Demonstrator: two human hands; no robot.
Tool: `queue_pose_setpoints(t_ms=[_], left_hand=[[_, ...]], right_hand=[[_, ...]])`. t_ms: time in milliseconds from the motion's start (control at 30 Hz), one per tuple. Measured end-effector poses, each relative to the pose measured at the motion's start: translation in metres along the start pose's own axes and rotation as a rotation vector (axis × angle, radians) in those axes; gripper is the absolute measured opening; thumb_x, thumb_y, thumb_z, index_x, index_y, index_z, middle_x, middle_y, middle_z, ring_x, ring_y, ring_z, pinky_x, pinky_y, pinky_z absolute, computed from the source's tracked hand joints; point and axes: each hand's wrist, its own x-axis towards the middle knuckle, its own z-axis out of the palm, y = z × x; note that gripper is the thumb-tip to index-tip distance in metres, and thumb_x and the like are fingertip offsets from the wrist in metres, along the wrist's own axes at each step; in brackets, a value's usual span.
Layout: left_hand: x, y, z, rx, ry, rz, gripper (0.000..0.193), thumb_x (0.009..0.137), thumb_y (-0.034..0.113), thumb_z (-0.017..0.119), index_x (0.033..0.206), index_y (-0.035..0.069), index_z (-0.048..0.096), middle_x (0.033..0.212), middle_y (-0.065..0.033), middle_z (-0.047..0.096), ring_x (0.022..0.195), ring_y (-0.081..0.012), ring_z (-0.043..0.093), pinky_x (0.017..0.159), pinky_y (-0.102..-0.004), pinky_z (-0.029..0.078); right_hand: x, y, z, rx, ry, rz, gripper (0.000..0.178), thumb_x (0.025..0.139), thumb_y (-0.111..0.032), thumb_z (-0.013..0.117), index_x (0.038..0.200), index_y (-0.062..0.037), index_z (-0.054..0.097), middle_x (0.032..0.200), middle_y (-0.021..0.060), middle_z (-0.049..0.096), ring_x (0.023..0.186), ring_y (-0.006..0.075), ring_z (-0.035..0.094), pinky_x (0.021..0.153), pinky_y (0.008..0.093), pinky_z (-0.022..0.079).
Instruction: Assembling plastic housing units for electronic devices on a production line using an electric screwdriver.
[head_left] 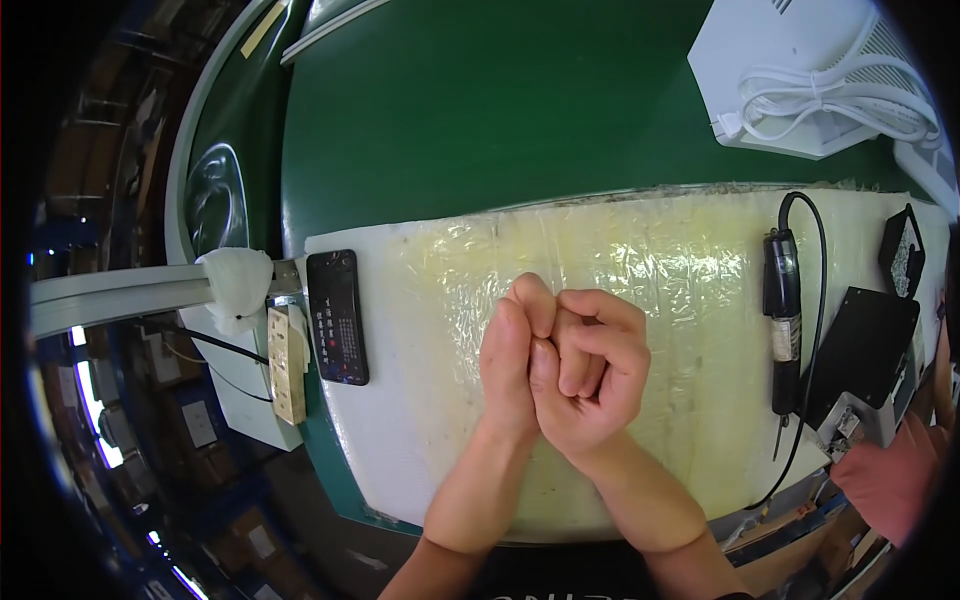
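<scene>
A green table (480,120) carries a plastic-wrapped mat (700,350), white at its left end and yellowish across the middle, glossy and wrinkled. Above the mat's middle, the person's hands press together: the right hand (597,370) has its fingers curled into the palm; how far the left hand (508,360) closes cannot be told. At the mat's right end, a small black tray (890,245) holds greyish bits, too small to identify.

The green table (480,120) carries padding (700,400) and white equipment (765,45).
</scene>
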Motion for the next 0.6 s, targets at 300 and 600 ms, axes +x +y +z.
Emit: queue_pose_setpoints(t_ms=[300,600], left_hand=[[0.0006,0.0,-0.0008,0.057,0.017,0.033,0.037,0.1,0.04,0.03,0.08,0.009,0.034,0.055,-0.0057,0.046,0.049,-0.0128,0.043,0.047,-0.0244,0.037],[0.0011,0.0001,0.001,0.063,0.019,0.04,0.037,0.1,0.039,0.032,0.081,0.008,0.035,0.055,-0.0062,0.046,0.049,-0.0135,0.044,0.049,-0.0253,0.038]], right_hand=[[0.0037,-0.0031,-0.0039,-0.112,-0.051,-0.034,0.022,0.079,0.003,0.064,0.097,-0.0052,0.054,0.11,0.0218,0.054,0.09,0.0258,0.056,0.074,0.0331,0.047],[0.0014,-0.0023,-0.0027,-0.084,-0.032,-0.027,0.021,0.08,0.002,0.065,0.095,-0.0053,0.052,0.11,0.0214,0.053,0.09,0.0252,0.056,0.075,0.0325,0.047]])
